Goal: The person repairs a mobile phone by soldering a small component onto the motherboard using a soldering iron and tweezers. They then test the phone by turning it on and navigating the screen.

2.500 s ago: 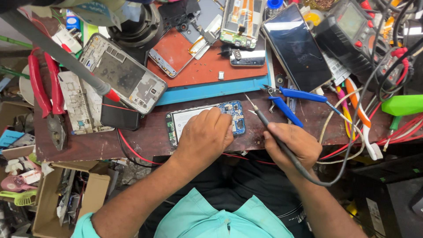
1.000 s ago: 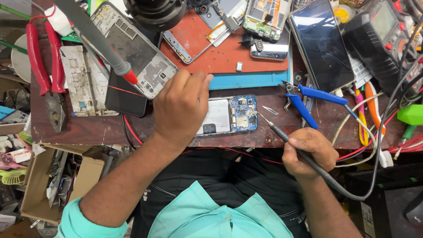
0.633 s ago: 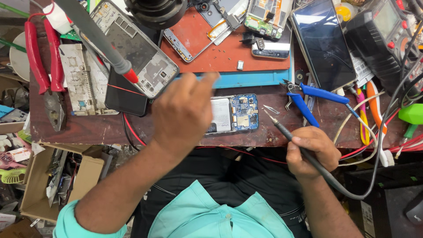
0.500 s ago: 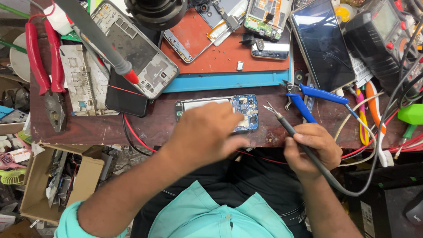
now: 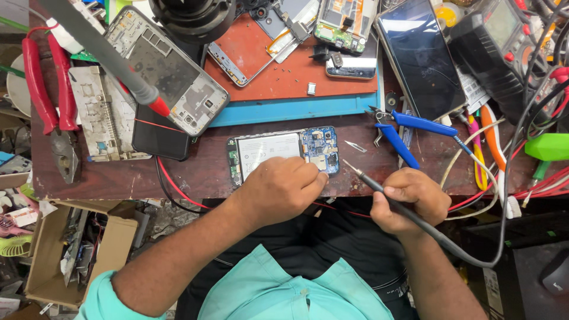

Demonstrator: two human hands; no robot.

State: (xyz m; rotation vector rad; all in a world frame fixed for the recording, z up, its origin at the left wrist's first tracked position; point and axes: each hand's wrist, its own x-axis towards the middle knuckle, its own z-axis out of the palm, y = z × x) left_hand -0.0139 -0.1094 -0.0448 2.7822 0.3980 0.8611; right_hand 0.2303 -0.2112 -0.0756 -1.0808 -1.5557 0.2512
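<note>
Left hand (image 5: 283,188) fingers curled on opened phone (image 5: 284,152), grip unclear; right hand (image 5: 409,198) fingers gripping soldering iron (image 5: 370,181).

Bright, even light over my bench, sharp in the middle.

The light falls from above, so my left hand (image 5: 283,188) and right hand (image 5: 410,200) throw only short, soft shadows on the dark brown wooden tabletop (image 5: 195,169). The glossy black slab of a phone screen (image 5: 422,56) carries pale glare at its top. The grey probe shaft with a red tip (image 5: 104,56) is soft and out of focus. Edges bow slightly outward.
</note>
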